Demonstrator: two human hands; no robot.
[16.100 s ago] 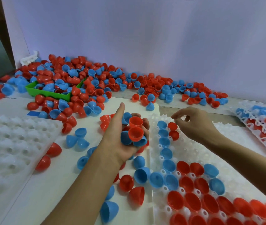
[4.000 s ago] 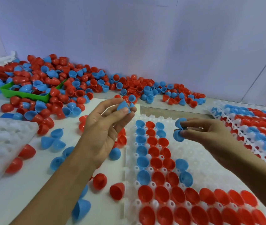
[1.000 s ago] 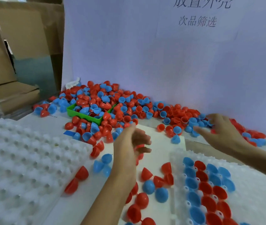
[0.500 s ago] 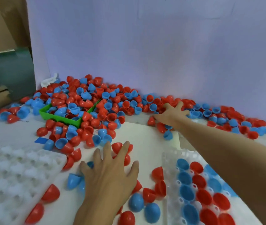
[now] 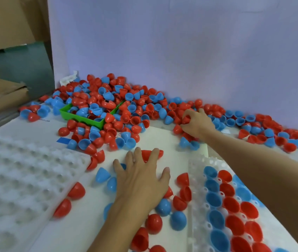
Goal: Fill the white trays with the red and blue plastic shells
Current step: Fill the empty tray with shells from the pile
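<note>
The right hand [image 5: 196,121], reaching far forward, curls its fingers around red shells [image 5: 185,119] in the heap. The part-filled white tray [image 5: 197,171] lies near and right. The left hand [image 5: 141,177] rests flat, fingers spread, on loose shells [image 5: 151,154].

The left hand [image 5: 141,180] lies flat over loose shells [image 5: 151,154], hiding those beneath its palm. At 1 o'clock from it, the right hand [image 5: 196,122] curls into the pile [image 5: 119,106]; how many shells it grips cannot be told. The right forearm covers part of the filled tray [image 5: 195,179], which the bottom edge cuts off. The empty tray [image 5: 17,179] at 9 o'clock is blurred and cut off at the left edge.
</note>
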